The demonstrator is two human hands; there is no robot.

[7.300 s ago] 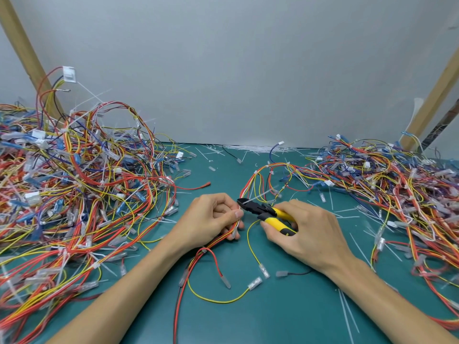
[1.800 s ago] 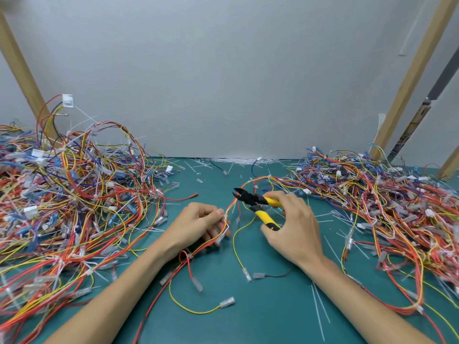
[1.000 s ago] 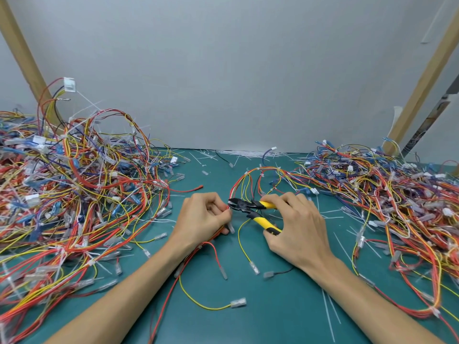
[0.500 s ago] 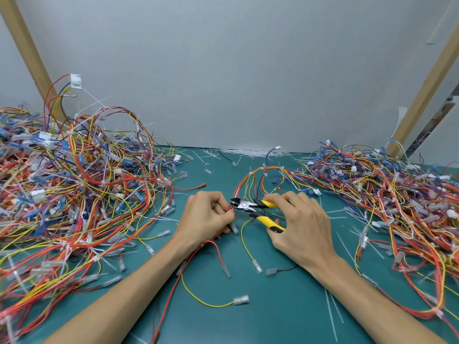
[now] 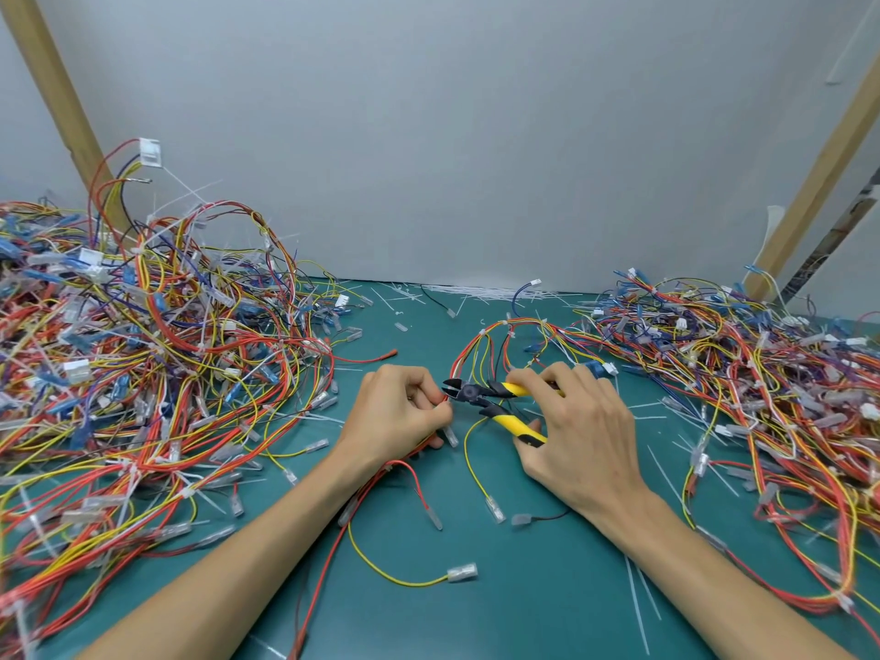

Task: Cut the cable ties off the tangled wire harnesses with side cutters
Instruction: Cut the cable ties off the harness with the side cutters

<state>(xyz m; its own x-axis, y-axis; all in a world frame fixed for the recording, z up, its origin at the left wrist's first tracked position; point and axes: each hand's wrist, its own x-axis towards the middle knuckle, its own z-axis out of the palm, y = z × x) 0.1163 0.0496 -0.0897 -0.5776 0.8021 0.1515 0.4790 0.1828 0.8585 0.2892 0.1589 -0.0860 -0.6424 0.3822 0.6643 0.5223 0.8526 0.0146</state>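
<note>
In the middle of the green mat, my left hand [image 5: 397, 419] grips a wire harness [image 5: 495, 335] of red, yellow and black wires, fingers curled round the bundle. My right hand [image 5: 578, 431] holds yellow-handled side cutters [image 5: 495, 404] with black jaws. The jaw tips point left and sit right at my left fingertips, against the bundle. Whether a cable tie lies between the jaws is hidden by my fingers. The harness arches back behind the cutters, and its loose ends with clear terminals [image 5: 462, 574] trail toward me.
A large tangled heap of harnesses [image 5: 143, 364] fills the left side. Another heap [image 5: 762, 388] covers the right. Cut white tie pieces [image 5: 481, 292] lie along the back wall and scattered over the mat [image 5: 524, 621]. Wooden posts stand at both back corners.
The cutter jaws have stayed at my left fingertips on the bundle, handles a little closer together. Both hands hold nearly the same place; the view shifted slightly.
</note>
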